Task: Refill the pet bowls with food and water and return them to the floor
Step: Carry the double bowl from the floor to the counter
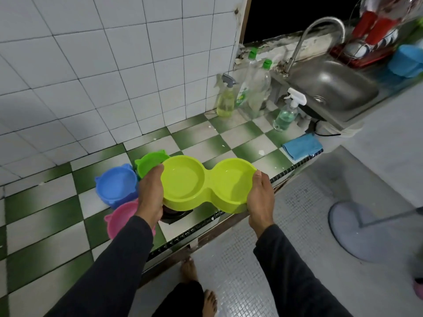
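A lime-green double pet bowl (207,183) is held level above the front edge of the green-and-white checkered counter (231,138). My left hand (151,193) grips its left end with the thumb over the rim. My right hand (259,197) grips its right end the same way. Both wells look empty of food; a faint sheen may be water. Behind my left hand sit three single bowls with small ears: green (150,162), blue (116,185) and pink (121,218), the pink one partly hidden by my forearm.
A steel sink (332,90) with a curved tap (320,33) lies at the right. Spray and soap bottles (249,88) stand beside it, with a folded blue cloth (302,146) at the counter edge. A dark object (174,216) sits under the double bowl. A fan base (361,229) stands on the floor.
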Demonstrator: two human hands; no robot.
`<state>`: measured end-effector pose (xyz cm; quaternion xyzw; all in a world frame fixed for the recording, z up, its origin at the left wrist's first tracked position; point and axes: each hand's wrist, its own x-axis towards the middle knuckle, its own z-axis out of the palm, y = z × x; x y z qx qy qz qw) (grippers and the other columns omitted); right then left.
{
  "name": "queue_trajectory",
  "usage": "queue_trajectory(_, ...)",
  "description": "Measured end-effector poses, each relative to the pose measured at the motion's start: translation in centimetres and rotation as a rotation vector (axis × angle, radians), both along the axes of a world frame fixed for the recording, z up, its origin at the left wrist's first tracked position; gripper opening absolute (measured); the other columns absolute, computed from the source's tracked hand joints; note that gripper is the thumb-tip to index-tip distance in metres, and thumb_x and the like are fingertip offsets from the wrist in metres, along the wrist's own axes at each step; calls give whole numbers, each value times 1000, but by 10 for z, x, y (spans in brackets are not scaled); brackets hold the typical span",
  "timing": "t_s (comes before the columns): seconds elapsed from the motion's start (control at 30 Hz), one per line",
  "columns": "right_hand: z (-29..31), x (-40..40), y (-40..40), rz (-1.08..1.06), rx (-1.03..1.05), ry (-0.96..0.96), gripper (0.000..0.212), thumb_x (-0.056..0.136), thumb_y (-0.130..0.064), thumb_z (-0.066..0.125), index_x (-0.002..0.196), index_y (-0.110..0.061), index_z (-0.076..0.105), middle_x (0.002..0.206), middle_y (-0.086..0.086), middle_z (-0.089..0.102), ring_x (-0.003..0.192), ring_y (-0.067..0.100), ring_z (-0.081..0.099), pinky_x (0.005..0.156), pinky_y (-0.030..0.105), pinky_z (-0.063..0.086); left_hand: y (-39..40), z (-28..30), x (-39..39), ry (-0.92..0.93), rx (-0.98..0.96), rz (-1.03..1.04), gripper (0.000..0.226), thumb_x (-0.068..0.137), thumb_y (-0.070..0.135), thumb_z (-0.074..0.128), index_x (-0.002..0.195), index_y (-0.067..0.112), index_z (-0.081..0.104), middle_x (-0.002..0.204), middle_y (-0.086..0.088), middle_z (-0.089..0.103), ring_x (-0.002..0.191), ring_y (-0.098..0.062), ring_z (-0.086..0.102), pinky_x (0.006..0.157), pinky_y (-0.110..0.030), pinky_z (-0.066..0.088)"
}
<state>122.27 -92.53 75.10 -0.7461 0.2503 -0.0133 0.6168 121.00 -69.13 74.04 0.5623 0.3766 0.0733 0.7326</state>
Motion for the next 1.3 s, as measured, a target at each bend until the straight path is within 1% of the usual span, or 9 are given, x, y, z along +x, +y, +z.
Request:
queue_trajectory(0.2,-13,35,-6,-28,12,-4,34,107,-45,33,127,-30,57,126,-1,55,114,22,53,92,39,46,0,-14,41,17,3,-87,67,70,68,67,124,28,67,131,0,65,122,-26,59,111,-56,44)
queue_trajectory(0.37,-26,62,-6,-74,24,3,39,105,-51,34,130,-30,56,129,0,56,117,23,53,99,47,48,-2,-17,77,12,42,-159,21,97,47,60,105,30,70,127,-2,65,122,-29,58,111,-54,45)
queue_trajectory(0.53,-40,84,-5,-102,52,9,37,106,-47,34,128,-27,57,127,1,57,116,24,54,97,46,49,-1,-25,108,-6,117,-240,39,104,41,52,138,22,61,136,1,61,129,-22,54,116,-47,40)
queue_trajectory(0.67,-52,101,-8,-109,64,43,28,105,-40,38,121,-28,58,123,0,57,113,23,54,89,39,48,2,-36,129,12,167,-276,25,104,42,53,124,31,63,121,13,63,119,-16,55,105,-41,45)
queue_trajectory(0.87,-65,125,-17,-58,60,120,19,103,-46,44,111,-32,54,111,-6,55,103,19,53,82,34,42,-2,-53,154,27,270,-263,31,102,42,58,115,14,59,105,4,59,95,-11,52,79,-25,43)
queue_trajectory(1.07,-82,147,-32,24,-21,156,22,105,-49,40,114,-31,49,103,-8,55,96,16,52,75,30,40,-6,-69,177,66,256,-342,31,107,36,51,107,8,62,102,-2,58,95,-15,51,82,-30,41)
queue_trajectory(1.13,-90,153,-37,81,-43,179,26,105,-48,37,123,-34,50,115,-6,57,106,20,53,86,35,44,-7,-75,184,75,240,-355,25,109,31,47,106,12,63,108,-4,61,103,-18,54,91,-33,43)
queue_trajectory(1.23,-104,157,-42,172,-64,178,39,105,-50,35,138,-35,50,135,-4,55,121,21,52,105,44,45,-7,-81,193,105,210,-350,34,110,25,44,135,9,60,139,-7,59,128,-25,53,115,-44,39)
queue_trajectory(1.3,-111,157,-44,179,-72,172,39,106,-48,35,137,-33,53,135,-1,58,121,23,54,106,46,46,-6,-85,198,127,217,-365,42,109,25,44,147,8,53,149,-5,53,135,-24,50,119,-46,36)
